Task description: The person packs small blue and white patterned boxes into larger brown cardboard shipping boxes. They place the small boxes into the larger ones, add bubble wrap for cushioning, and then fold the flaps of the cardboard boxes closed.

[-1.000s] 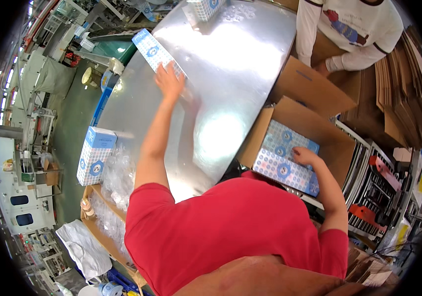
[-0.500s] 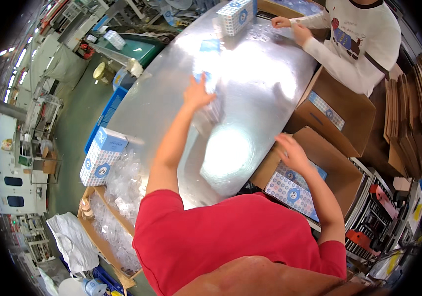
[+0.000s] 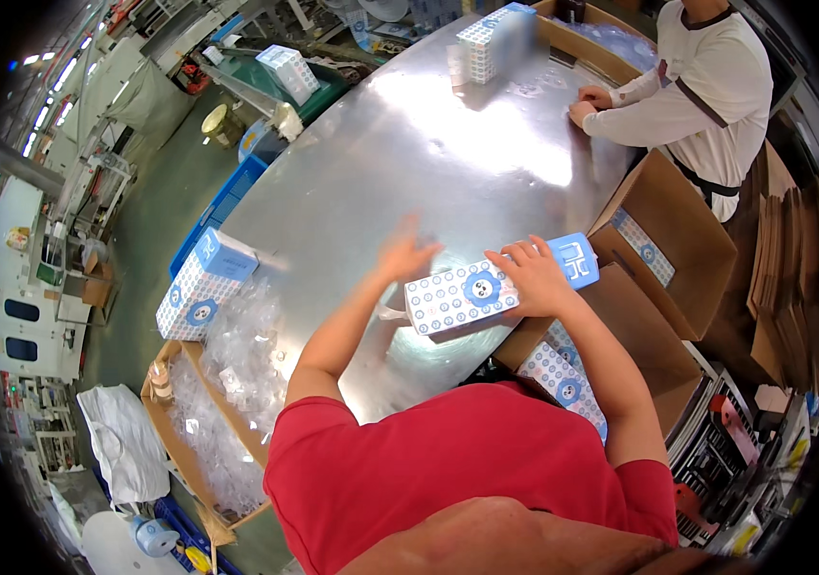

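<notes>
A long white pack (image 3: 448, 298) with blue round prints and a blue end hangs tilted over the metal table's near right part. My right hand (image 3: 536, 280) grips it from above near the blue end, thumb and fingers around its sides. Just off its other end is my left hand (image 3: 407, 257), fingers spread and partly blurred, holding nothing. Below the pack and my right forearm stands an open cardboard box (image 3: 639, 335) with similar packs (image 3: 563, 379) lying inside, partly hidden by my arm.
Another open box (image 3: 687, 249) holds a pack. A co-worker (image 3: 716, 105) stands at the far right by the metal table (image 3: 333, 211). One pack (image 3: 203, 287) stands at the left beside clear plastic bags (image 3: 237, 355). Flattened cardboard (image 3: 793, 278) leans at the right.
The pack under my left hand has come toward me and right, and is now in my right hand. My left hand has let go. The co-worker's hands have moved down to the table edge.
</notes>
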{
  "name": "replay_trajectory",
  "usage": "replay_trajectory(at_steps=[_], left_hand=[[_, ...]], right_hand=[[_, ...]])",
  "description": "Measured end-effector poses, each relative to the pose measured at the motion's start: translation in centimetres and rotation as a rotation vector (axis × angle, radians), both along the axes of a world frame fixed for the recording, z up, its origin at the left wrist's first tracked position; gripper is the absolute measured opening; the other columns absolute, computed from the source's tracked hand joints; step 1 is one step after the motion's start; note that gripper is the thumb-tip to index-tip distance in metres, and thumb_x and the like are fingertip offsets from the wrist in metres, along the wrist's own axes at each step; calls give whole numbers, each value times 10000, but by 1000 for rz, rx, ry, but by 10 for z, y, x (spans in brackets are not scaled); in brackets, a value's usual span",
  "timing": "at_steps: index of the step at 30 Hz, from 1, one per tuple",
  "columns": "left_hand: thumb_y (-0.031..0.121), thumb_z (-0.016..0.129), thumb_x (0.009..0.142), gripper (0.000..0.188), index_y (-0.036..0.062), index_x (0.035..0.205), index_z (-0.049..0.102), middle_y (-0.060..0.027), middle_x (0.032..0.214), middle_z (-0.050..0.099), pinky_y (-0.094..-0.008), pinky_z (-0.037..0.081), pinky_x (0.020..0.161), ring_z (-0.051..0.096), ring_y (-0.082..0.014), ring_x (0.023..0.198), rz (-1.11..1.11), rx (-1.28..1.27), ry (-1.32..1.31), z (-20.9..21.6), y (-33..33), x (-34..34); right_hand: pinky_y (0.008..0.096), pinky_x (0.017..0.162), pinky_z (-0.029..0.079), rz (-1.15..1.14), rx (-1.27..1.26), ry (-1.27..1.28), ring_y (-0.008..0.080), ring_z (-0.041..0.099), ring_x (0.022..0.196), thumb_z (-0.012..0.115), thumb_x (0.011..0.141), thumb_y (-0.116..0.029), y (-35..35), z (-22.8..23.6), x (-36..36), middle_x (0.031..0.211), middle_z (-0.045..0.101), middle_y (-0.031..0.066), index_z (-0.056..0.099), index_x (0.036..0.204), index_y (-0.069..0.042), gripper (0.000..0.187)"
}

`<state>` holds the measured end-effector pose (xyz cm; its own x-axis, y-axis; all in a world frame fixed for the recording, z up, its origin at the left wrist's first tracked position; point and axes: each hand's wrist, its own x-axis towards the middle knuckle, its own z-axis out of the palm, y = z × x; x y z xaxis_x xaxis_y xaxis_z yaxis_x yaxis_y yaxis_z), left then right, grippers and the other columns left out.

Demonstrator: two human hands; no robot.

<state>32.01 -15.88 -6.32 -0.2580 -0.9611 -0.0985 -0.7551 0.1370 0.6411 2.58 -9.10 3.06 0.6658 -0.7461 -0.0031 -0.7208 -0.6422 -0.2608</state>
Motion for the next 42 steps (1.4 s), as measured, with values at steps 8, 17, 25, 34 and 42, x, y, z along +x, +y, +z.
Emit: replay_trajectory(at_steps=[8,17,25,34,42], left_hand=[[386,788,663,1016,-2,1399,205,-261,1408,256,-446,349,1009,319,-397,1279,975,-620,-4,15,-171,56],[238,559,858,227,24,836,628,-239,842,618,-482,461,669,596,-411,800,239,-335,15,-33,-133,-16],[175,577,830,173,17,867,639,-168,832,633,-408,464,658,600,-348,766,-184,72,-106,18,108,100],[298,781,634,886,174,1395,346,-216,1233,513,-481,415,896,502,-401,1099,-115,-577,-311,147,71,-21],[113,742,557,868,134,1359,411,-168,1178,501,-451,359,893,476,-359,1064,-505,-616,-291,99,41,-86]], right_hand=[[470,1089,208,-26,64,-39,266,438,1178,810,532,-353,-1,4,-2,1192,503,115,401,1357,-159,941],[477,1070,239,-64,6,-100,268,455,1141,802,537,-330,0,-6,-8,1161,506,116,416,1336,-134,908],[425,1007,275,117,23,115,271,427,1175,821,474,-259,-7,-6,-5,1208,480,130,381,1350,-138,988],[384,836,348,218,-183,66,230,514,1009,728,584,-140,41,-3,19,1048,535,96,463,1242,-99,711],[411,1014,336,-510,-62,-809,273,444,1189,778,566,-253,217,108,-189,1259,486,141,379,1329,-27,891]])
